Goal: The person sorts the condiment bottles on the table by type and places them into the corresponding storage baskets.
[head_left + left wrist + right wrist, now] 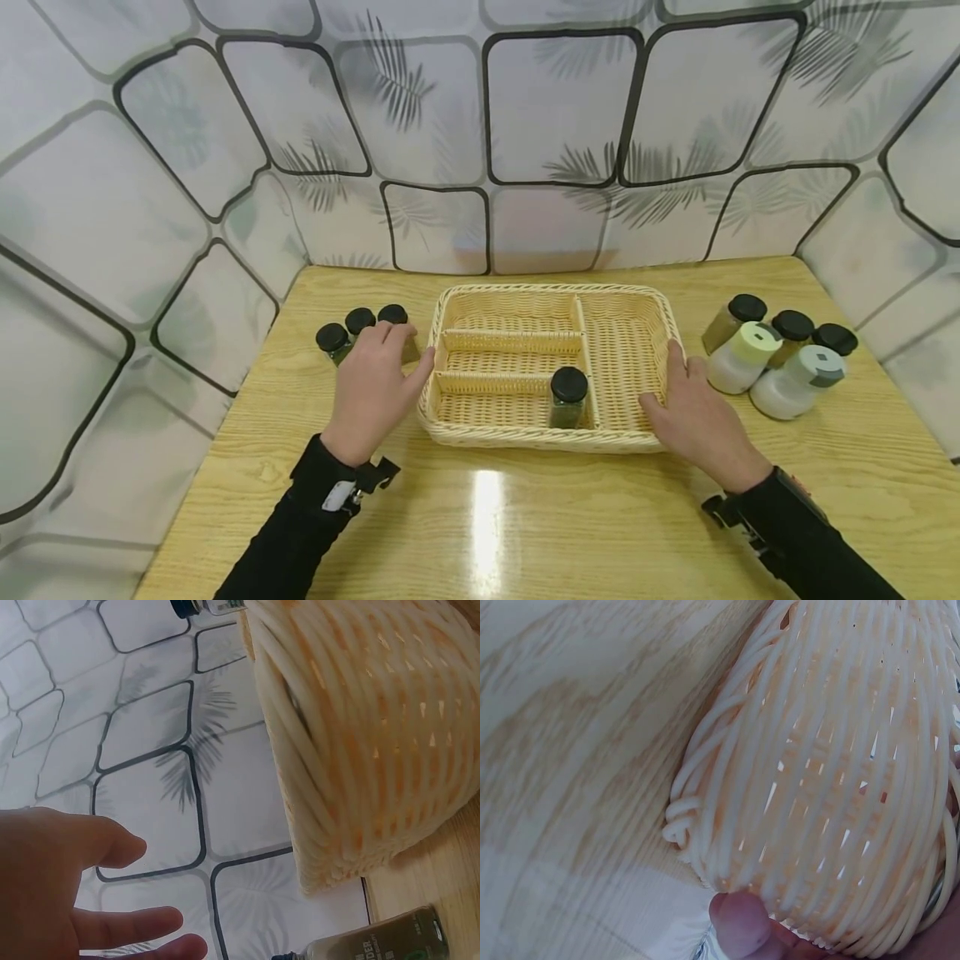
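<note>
A woven basket (pixel 525 436) with dividers lies on the table. One black-capped glass spice jar (pixel 567 398) stands in its front left compartment, against the divider. My right hand (pixel 701 421) grips the basket's right end, thumb over the rim; in the right wrist view a fingertip (pixel 740 924) touches the weave. My left hand (pixel 378 387) hovers between the basket's left end and several black-capped jars (pixel 333 340). Its fingers are spread and relaxed near the closest jar (pixel 393 314), which also appears as a labelled powder jar (pixel 379 937) in the left wrist view, apart from the fingers.
Right of the basket stand several black-capped jars (pixel 746 308), a white bottle with a yellow-green cap (pixel 738 358) and another with a grey cap (pixel 795 385). Patterned fabric walls (pixel 562 108) border the wooden table (pixel 420 517) at the back and sides.
</note>
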`<state>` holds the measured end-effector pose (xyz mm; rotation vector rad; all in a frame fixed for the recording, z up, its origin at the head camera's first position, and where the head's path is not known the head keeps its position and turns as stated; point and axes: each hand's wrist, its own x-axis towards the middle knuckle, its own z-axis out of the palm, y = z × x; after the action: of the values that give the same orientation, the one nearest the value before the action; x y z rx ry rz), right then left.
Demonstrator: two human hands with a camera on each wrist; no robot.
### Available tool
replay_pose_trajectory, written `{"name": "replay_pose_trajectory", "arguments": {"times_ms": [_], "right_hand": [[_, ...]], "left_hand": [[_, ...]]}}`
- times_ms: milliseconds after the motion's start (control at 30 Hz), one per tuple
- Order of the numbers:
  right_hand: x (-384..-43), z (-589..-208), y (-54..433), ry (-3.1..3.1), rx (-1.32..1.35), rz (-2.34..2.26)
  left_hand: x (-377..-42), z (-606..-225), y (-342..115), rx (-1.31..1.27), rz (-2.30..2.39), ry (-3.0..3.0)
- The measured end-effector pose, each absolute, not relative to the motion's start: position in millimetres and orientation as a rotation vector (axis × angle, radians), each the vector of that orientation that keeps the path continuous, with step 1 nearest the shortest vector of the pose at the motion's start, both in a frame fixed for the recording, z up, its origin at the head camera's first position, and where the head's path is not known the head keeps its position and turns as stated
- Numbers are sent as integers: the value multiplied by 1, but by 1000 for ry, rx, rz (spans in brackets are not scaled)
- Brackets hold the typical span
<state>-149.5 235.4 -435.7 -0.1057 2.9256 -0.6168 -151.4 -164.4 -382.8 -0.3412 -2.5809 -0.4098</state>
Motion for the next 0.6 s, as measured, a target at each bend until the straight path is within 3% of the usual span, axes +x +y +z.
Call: {"name": "replay_pose_trajectory", "arguments": {"times_ms": [600], "right_hand": [[-149,-436,235,2934,-105,-611]], "left_hand": [[-158,-393,-199,-199,-420,-2502]]}}
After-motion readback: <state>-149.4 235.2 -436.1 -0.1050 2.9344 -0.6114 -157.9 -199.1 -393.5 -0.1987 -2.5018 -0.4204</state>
